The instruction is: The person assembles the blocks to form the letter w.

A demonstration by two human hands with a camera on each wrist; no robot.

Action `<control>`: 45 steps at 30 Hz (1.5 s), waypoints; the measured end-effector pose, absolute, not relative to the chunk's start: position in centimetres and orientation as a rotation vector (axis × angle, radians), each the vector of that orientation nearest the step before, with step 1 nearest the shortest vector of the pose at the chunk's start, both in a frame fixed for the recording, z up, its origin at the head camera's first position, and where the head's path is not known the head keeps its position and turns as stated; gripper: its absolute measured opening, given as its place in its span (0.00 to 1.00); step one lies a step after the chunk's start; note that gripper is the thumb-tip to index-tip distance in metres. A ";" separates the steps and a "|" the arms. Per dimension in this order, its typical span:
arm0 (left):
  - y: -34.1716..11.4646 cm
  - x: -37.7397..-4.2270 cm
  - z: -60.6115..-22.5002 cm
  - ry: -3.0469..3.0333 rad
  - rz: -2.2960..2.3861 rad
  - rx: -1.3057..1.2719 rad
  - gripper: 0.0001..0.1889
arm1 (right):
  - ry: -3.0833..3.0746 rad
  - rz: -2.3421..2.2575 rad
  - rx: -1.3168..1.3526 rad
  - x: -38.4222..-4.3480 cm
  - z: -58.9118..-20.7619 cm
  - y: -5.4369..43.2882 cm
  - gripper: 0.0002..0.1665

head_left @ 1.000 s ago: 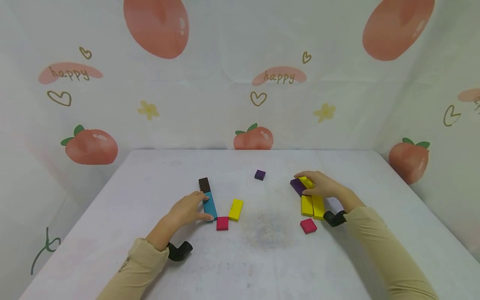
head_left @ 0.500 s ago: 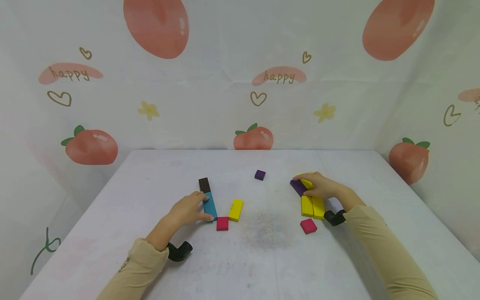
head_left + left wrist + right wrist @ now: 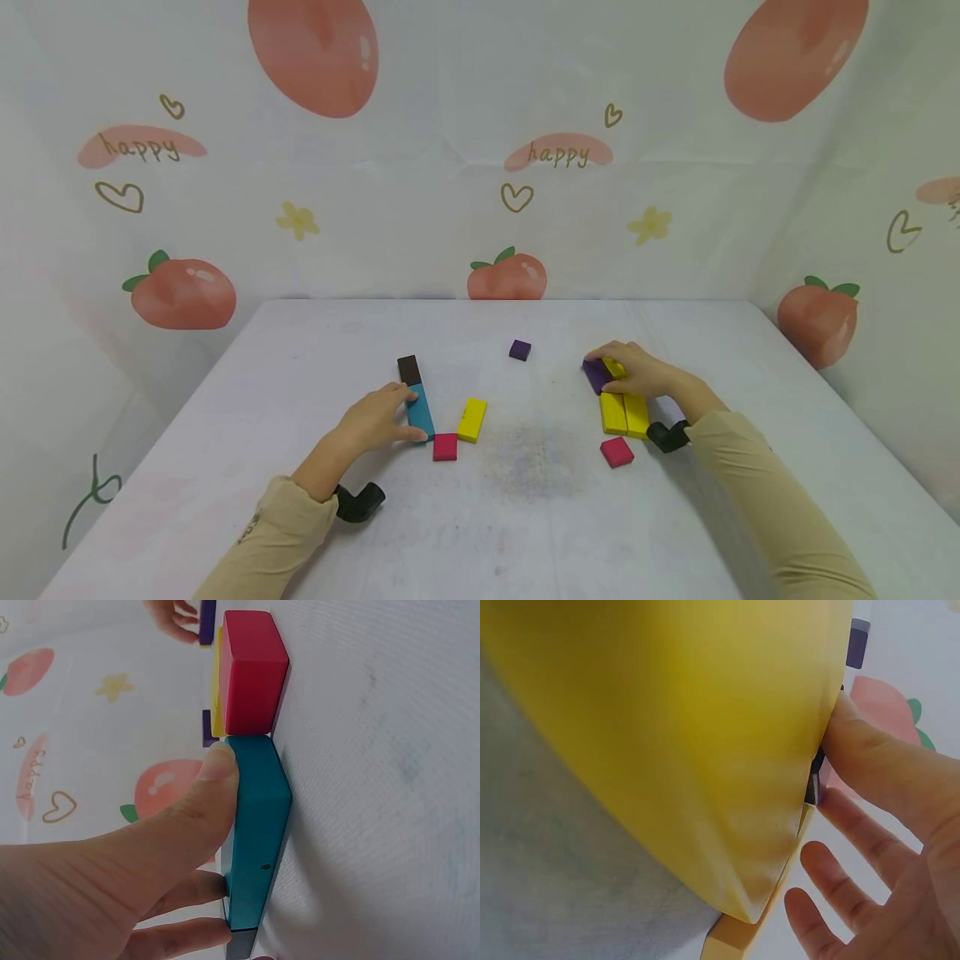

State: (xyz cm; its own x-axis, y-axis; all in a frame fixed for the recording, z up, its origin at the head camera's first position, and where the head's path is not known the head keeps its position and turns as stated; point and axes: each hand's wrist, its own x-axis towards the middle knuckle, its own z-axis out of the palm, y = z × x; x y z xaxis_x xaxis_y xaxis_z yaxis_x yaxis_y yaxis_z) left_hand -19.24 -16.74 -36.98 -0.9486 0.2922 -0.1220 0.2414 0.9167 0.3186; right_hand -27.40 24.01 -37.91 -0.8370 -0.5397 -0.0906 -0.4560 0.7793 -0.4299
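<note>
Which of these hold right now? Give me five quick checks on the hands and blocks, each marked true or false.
1. The left hand touches the blue block. True.
2. A yellow block sits at the blue block's far end. False: the dark brown block sits there.
3. The small purple block lies apart from the other blocks. True.
4. The right hand pinches a red block. False: it holds the larger purple block.
5. Both hands are bare. True.

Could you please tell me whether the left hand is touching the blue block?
Touching. The left wrist view shows the left hand with its fingers resting against the upper edge of the blue block, with no gap between.
</note>
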 end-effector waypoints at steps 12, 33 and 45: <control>-16.7 -19.2 -36.8 2.911 0.452 0.399 0.36 | 2.791 -0.648 -0.758 -27.0 -36.7 23.5 0.32; -16.7 -19.2 -37.0 2.904 0.458 0.403 0.36 | 2.769 -0.737 -0.979 -25.5 -34.8 18.9 0.35; -16.8 -19.2 -37.1 2.911 0.474 0.403 0.36 | 2.743 -0.746 -1.058 -25.6 -35.4 15.6 0.34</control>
